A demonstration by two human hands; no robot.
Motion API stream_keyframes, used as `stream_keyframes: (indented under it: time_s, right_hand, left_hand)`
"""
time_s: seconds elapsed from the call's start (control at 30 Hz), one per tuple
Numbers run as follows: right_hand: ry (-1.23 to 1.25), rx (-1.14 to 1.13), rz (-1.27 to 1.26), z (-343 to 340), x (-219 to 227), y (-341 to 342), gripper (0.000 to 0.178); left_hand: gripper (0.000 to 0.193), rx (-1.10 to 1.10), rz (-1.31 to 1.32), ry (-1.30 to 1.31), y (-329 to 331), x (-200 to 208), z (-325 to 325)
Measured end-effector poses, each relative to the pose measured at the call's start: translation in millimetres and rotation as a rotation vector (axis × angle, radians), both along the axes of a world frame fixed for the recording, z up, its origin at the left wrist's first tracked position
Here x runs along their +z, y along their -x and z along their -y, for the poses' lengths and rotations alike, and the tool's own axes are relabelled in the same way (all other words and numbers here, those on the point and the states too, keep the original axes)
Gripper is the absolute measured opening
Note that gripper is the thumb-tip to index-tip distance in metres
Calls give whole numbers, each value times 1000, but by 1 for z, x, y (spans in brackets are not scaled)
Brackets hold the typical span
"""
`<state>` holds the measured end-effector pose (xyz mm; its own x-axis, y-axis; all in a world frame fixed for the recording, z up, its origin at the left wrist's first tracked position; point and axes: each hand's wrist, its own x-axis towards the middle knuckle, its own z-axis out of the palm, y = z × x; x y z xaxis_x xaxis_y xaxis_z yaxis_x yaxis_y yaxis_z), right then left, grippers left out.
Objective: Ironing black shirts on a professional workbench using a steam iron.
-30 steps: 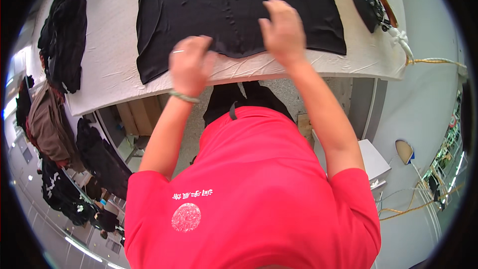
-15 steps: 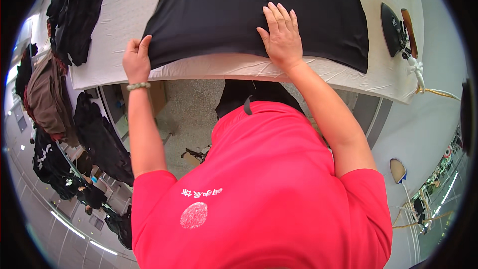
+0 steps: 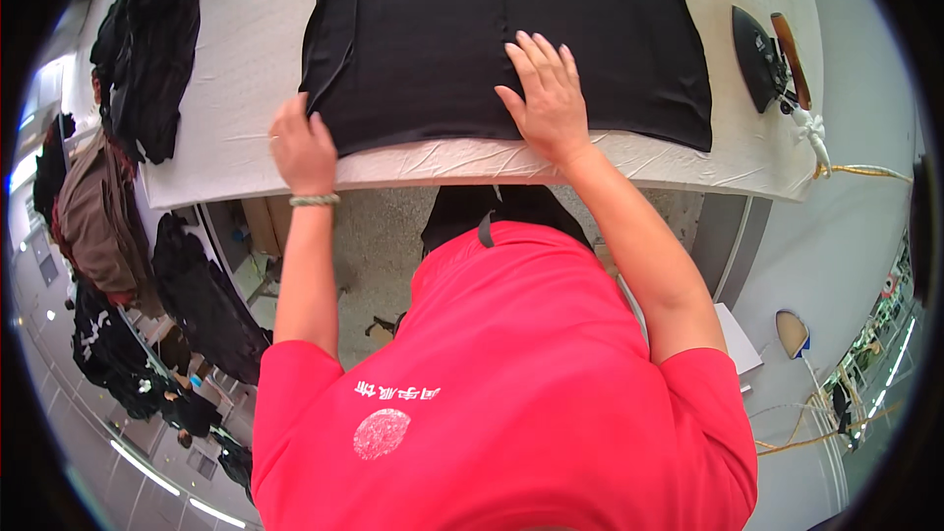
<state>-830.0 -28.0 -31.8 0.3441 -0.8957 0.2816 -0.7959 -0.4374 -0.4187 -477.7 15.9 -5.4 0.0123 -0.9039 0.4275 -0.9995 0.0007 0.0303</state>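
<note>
A sheet of black fabric (image 3: pixel 423 69) lies on the pale padded ironing table (image 3: pixel 472 159), its near edge close to the table's front edge. My left hand (image 3: pixel 303 149), with a beaded bracelet at the wrist, is at the fabric's near left corner. Its fingers are curled at the fabric's side, and a lengthwise fold shows just beyond them. My right hand (image 3: pixel 547 103) rests flat on the near part of the fabric, right of the middle, with fingers stretched out and thumb apart.
An iron (image 3: pixel 755 59) with a brown handle stands at the table's right, its cord tied with white cloth. Dark garments (image 3: pixel 152 49) lie on the table's left. A brown garment (image 3: pixel 98 221) and another black garment (image 3: pixel 202 295) hang left of the table.
My left hand has moved right and nearer, bringing the fabric's left side inward and forming a fold. My right hand has shifted slightly nearer, still flat on the fabric.
</note>
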Motion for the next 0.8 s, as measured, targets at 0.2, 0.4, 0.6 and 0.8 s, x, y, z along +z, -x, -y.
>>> stream_keyframes:
  time_s: [0.2,0.4,0.6,0.8]
  right_hand:
    - [-2,-111,-58,-7,20,28,57]
    - [13,57,-217,31,22,28,57]
    - [30,-240,-315,121,13,29,57]
    - [8,-344,-296,228,9,21,55]
  left_hand:
    - [42,-535,-349,-212,138,7,31]
    - [46,-522,-298,-204,144,-9,99]
    - [50,-598,-301,-106,102,-18,210]
    - [50,-700,-243,-145,102,-30,313]
